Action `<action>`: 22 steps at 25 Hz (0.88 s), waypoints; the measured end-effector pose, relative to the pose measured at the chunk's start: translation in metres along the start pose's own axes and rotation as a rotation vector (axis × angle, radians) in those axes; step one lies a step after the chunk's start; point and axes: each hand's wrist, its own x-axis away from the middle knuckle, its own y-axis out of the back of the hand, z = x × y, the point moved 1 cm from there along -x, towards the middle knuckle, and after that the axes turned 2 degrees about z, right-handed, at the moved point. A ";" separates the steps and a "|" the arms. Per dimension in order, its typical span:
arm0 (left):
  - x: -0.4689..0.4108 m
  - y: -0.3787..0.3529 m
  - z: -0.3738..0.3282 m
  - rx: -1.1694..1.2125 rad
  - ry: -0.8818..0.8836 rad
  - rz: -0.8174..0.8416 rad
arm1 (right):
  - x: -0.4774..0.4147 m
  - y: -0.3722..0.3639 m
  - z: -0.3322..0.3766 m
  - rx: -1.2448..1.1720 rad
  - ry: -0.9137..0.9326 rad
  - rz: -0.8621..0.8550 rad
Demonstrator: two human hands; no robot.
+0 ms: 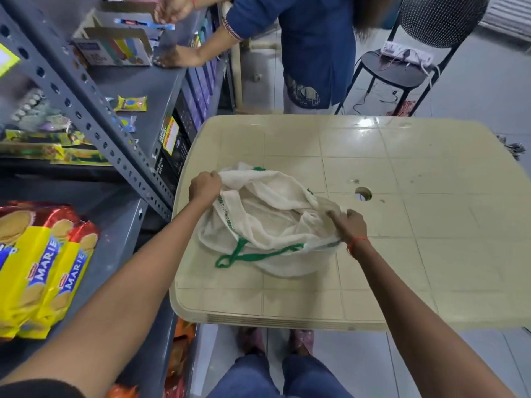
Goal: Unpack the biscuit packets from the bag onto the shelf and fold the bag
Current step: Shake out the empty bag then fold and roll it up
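Several Marie biscuit packets [43,268] already laid on the grey shelf [120,225] at far left, suggesting the unpacking largely finished, though the bag's inside not fully visible. Just right of the shelf's slotted upright [86,110], left hand [204,187] clenched on the rim of the white cloth bag [267,222], green handles [247,254] trailing toward the near side. Bag slumped, crumpled and open-mouthed on the beige tabletop [402,254], folding apparently not yet begun. Further right, right hand [349,224] pinched on the opposite rim, mouth pulled wide between the two. Beyond, bare surface toward the right and far edges, ample for spreading the cloth flat; shelf frame close on the left. Second person [301,38] busy at the shelf beyond the far edge.
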 end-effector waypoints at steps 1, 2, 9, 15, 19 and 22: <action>0.003 0.004 0.001 -0.010 -0.015 0.063 | 0.001 0.003 0.002 0.068 0.047 0.004; 0.008 0.009 0.003 -0.065 -0.025 0.103 | 0.000 0.007 0.005 0.148 0.080 -0.006; 0.024 0.089 -0.008 -0.321 -0.006 0.063 | -0.031 0.093 0.041 0.421 0.182 -0.176; 0.066 0.144 -0.069 -0.140 -0.098 0.018 | -0.010 0.135 0.094 -0.488 0.047 0.250; 0.076 0.130 -0.080 0.220 -0.061 0.062 | 0.001 0.135 0.111 -0.535 0.099 0.325; 0.087 0.111 -0.081 0.053 -0.123 0.063 | 0.003 0.135 0.123 -0.251 0.310 0.287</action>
